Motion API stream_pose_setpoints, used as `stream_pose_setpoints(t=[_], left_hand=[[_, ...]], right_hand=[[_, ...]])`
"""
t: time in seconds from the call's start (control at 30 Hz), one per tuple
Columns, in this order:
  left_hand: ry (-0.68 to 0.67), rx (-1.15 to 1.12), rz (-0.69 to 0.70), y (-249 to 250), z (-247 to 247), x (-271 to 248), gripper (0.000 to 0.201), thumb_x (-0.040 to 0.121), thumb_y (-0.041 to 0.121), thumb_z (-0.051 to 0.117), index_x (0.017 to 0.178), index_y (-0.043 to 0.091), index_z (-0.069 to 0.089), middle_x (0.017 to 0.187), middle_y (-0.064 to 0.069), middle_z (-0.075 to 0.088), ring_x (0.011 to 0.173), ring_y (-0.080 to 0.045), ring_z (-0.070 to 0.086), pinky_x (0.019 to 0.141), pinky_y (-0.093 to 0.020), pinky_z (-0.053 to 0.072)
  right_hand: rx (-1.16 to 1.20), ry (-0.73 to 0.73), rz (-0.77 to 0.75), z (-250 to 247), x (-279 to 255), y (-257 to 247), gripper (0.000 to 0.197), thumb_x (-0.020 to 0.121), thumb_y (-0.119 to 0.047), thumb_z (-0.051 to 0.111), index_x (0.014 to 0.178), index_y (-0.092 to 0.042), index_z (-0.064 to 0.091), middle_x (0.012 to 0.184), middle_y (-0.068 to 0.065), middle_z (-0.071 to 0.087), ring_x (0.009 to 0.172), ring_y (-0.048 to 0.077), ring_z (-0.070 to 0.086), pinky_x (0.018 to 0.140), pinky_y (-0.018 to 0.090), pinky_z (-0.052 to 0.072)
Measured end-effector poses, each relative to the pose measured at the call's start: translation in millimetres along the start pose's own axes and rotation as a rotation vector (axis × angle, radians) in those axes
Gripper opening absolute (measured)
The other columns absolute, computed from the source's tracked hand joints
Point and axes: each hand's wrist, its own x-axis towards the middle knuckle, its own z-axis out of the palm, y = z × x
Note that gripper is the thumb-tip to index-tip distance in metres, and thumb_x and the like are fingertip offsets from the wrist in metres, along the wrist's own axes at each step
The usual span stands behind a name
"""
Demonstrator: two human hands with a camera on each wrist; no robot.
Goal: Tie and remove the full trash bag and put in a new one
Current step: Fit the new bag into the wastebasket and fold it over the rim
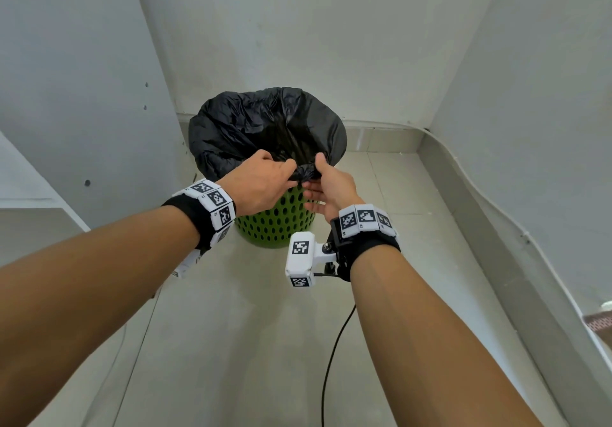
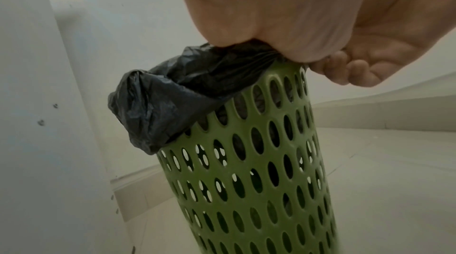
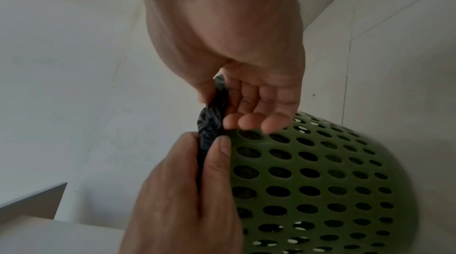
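Two hands meet at the near rim | left hand (image 1: 256, 185) pinches the gathered edge of the black trash bag (image 1: 265, 125) | right hand (image 1: 326, 184) pinches the same bunched edge, thumb above, other fingers loosely extended below | bag lines the green perforated bin (image 1: 275, 224) just beneath both hands | bin stands on the tiled floor (image 1: 231, 327) beyond the wrists, near a wall corner.

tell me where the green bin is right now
In the head view the green bin stands on the floor in the corner, just beyond both hands, lined with the black bag whose near edge the left hand and right hand pinch.
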Motion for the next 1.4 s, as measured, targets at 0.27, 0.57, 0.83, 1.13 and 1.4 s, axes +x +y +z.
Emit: stream_pose_setpoints(t=[0.27, 0.57, 0.83, 1.13, 1.4], left_hand=[[0.009, 0.011, 0.028, -4, -1, -8, 0.016, 0.099, 0.034, 0.038, 0.092, 0.02, 0.038, 0.072, 0.006, 0.056, 0.066, -0.02, 0.056, 0.093, -0.042, 0.042], [-0.065, 0.042, 0.019, 13, -6, 9, 0.017, 0.096, 0.031, 0.039, 0.094, 0.015, 0.045, 0.075, 0.004, 0.054, 0.068, -0.021, 0.059, 0.085, -0.041, 0.044], [-0.021, 0.147, -0.011, 5, -11, -3, 0.021, 0.088, 0.03, 0.044, 0.073, 0.016, 0.041, 0.053, 0.003, 0.042, 0.05, -0.022, 0.043, 0.091, -0.046, 0.041], [-0.044, 0.017, -0.06, 15, -2, -1, 0.018, 0.096, 0.019, 0.05, 0.087, 0.019, 0.034, 0.066, 0.005, 0.045, 0.047, -0.018, 0.038, 0.055, -0.033, 0.035], [-0.085, 0.067, -0.068, 14, -2, -2, 0.019, 0.093, 0.018, 0.052, 0.085, 0.02, 0.034, 0.064, 0.007, 0.043, 0.048, -0.017, 0.039, 0.061, -0.034, 0.043]], right_hand=[[0.014, -0.039, 0.058, -2, -3, -3, 0.048, 0.101, -0.052, 0.051, 0.102, -0.007, 0.067, 0.071, 0.006, 0.066, 0.053, 0.018, 0.056, 0.055, 0.031, 0.052], [0.036, -0.171, 0.224, -28, -1, -2, 0.057, 0.08, -0.062, 0.067, 0.1, -0.008, 0.067, 0.079, 0.005, 0.064, 0.065, 0.021, 0.058, 0.069, 0.034, 0.048], [-0.235, 0.104, 0.025, -44, 19, -49, 0.044, 0.094, -0.037, 0.058, 0.12, -0.002, 0.059, 0.101, 0.014, 0.069, 0.08, 0.029, 0.069, 0.066, 0.037, 0.06], [-0.505, 0.034, -0.117, -36, 39, -61, 0.057, 0.093, -0.057, 0.056, 0.11, -0.003, 0.063, 0.099, 0.016, 0.072, 0.077, 0.034, 0.075, 0.062, 0.047, 0.064], [-0.839, 0.184, -0.346, -49, 53, -62, 0.034, 0.098, -0.02, 0.046, 0.088, 0.005, 0.067, 0.079, 0.015, 0.074, 0.067, 0.032, 0.074, 0.063, 0.044, 0.063]])
